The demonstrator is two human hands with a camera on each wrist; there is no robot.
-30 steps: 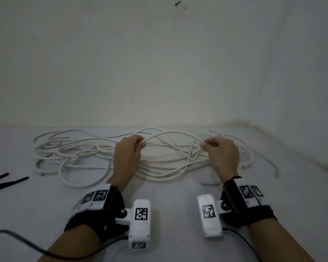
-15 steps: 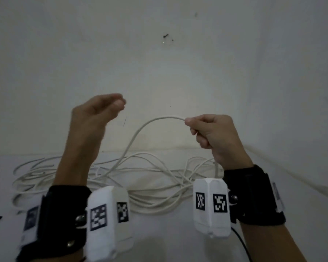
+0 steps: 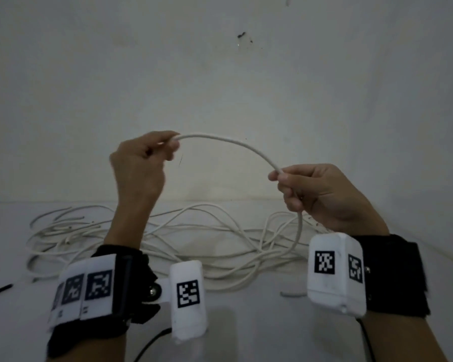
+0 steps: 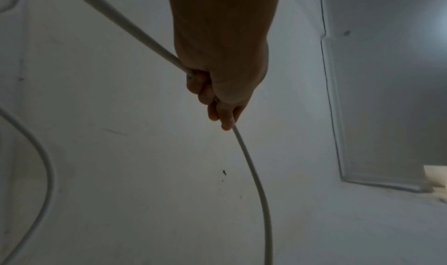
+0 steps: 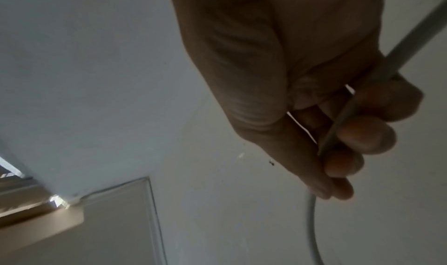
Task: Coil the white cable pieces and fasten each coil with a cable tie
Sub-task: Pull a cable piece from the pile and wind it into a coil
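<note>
Both hands are raised — the left hand (image 3: pixel 139 163) and right hand (image 3: pixel 322 194) each curl their fingers (image 5: pixel 362 137) around one white cable (image 3: pixel 230 143), arched between them; the loose cable pile (image 3: pixel 194 239) lies below on the surface (image 3: pixel 246 322).

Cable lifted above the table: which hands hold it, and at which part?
Both. The left hand and right hand each pinch the cable, an arch between them.
</note>
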